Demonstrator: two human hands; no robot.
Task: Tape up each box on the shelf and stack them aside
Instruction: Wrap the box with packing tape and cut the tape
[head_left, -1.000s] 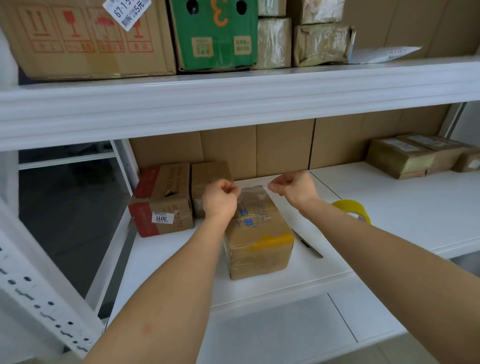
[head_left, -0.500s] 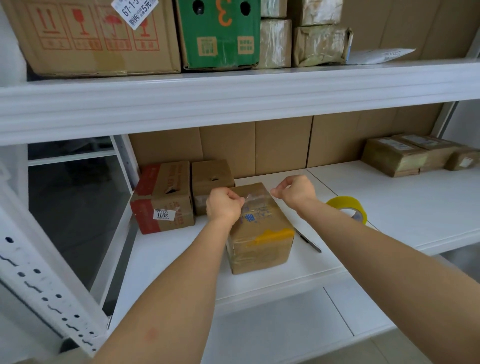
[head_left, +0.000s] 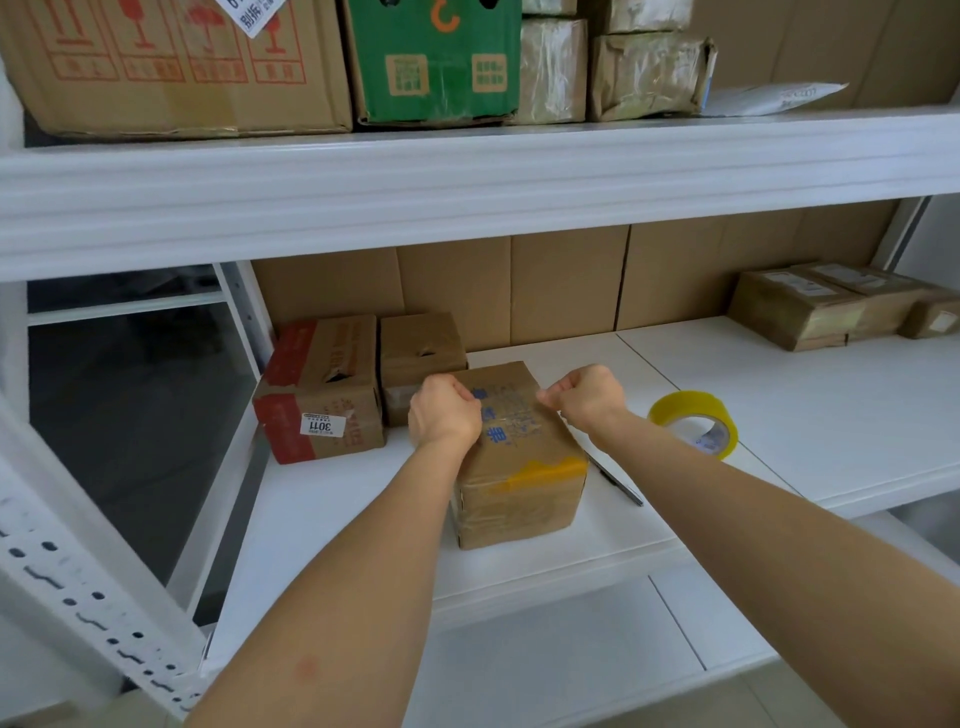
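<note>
Two bare arms reach up from the bottom of the frame to a brown box (head_left: 519, 457) in the middle. The box sits on the white shelf (head_left: 332, 499), near its front edge.

The left hand (head_left: 444, 415) is curled at the box's top left edge. The right hand (head_left: 584, 397) is curled at the top right edge. Each hand seems to pinch one end of a clear strip of tape (head_left: 511, 410) pulled tight across the top. I think they hold it this way so the tape goes down flat and shuts the flaps.

The box is a bit crumpled. It has blue writing on top, a yellow patch at its front edge, and shiny tape around its sides.

Just right of the box lies a thin dark tool (head_left: 615, 480), maybe a pen or a knife; I cannot tell. Further right sits a yellow tape roll (head_left: 693, 423), close by for the next strip.

Behind the box, to the left, stand a red and brown box (head_left: 322, 395) and a small box (head_left: 421, 353). Their tops look torn, so they may need tape too.

Far off at the right edge sits a pile of taped boxes (head_left: 831, 306), maybe the done ones.
</note>
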